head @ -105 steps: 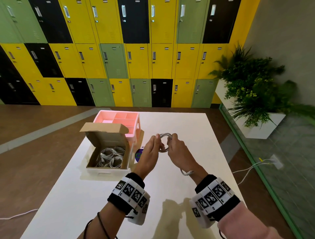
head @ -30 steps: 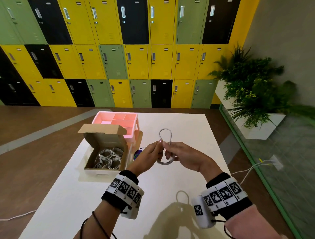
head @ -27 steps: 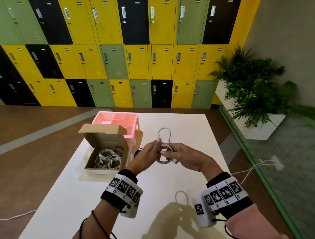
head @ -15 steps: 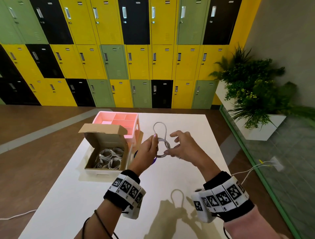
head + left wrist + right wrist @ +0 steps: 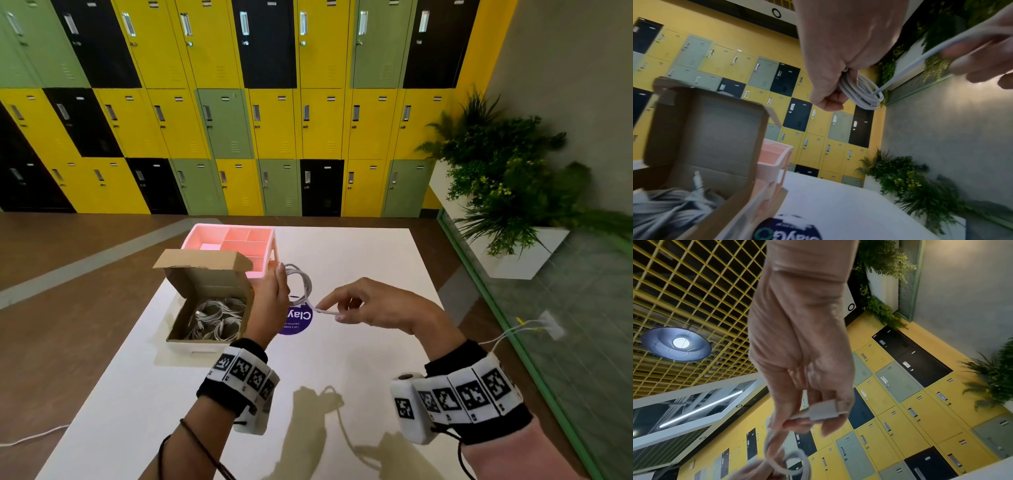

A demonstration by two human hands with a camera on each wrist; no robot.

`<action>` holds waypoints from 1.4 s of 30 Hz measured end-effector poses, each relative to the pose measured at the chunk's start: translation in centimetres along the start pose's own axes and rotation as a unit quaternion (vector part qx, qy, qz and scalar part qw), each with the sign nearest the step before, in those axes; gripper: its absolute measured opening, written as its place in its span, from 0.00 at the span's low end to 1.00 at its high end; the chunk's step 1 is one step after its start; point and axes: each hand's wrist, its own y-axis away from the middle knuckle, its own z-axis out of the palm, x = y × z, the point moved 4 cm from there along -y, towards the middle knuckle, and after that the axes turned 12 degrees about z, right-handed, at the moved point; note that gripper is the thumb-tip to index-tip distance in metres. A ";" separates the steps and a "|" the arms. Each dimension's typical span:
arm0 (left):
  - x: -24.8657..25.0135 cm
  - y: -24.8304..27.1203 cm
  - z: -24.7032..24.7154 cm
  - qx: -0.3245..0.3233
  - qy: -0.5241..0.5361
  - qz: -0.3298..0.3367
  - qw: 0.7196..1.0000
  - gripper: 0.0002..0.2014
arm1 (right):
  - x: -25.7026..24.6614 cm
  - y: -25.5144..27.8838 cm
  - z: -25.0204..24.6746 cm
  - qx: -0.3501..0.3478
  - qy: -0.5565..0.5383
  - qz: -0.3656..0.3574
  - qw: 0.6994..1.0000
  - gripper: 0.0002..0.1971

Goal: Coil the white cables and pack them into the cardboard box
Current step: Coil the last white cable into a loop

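Your left hand (image 5: 272,301) grips a small coil of white cable (image 5: 301,282) in its curled fingers, held above the table (image 5: 359,359) just right of the cardboard box (image 5: 209,308). Your right hand (image 5: 373,305) pinches the cable's free end near its plug (image 5: 825,411) between thumb and fingertips, and that tail runs taut from the coil toward 4 o'clock.

The cardboard box sits at about 9 o'clock from the coil, its lid (image 5: 202,260) standing open at the far side. Inside it lies a heap of coiled white cables (image 5: 215,322) covering the bottom — how many, you cannot tell. The box appears to rest on a white base (image 5: 195,347) that shows along its near edge.

Directly behind the box, touching or nearly so, stands a pink organizer tray (image 5: 239,245) with several compartments; what shows of them looks bare, though the box lid hides the near ones.

A round purple sticker (image 5: 296,320) lies on the table below the coil — between your two hands.
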 end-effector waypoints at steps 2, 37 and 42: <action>-0.8 0.2 -0.5 0.001 0.006 -0.025 1.000 0.15 | -0.2 0.3 -1.0 0.041 0.009 -0.020 0.999 0.14; -2.0 2.1 1.1 -0.098 0.014 0.054 0.994 0.11 | 3.1 -2.0 -5.0 0.198 -0.294 -0.030 0.935 0.13; -1.0 2.2 0.7 -0.103 0.047 0.025 0.993 0.09 | 4.1 -2.5 -5.3 0.213 -0.307 -0.009 0.927 0.14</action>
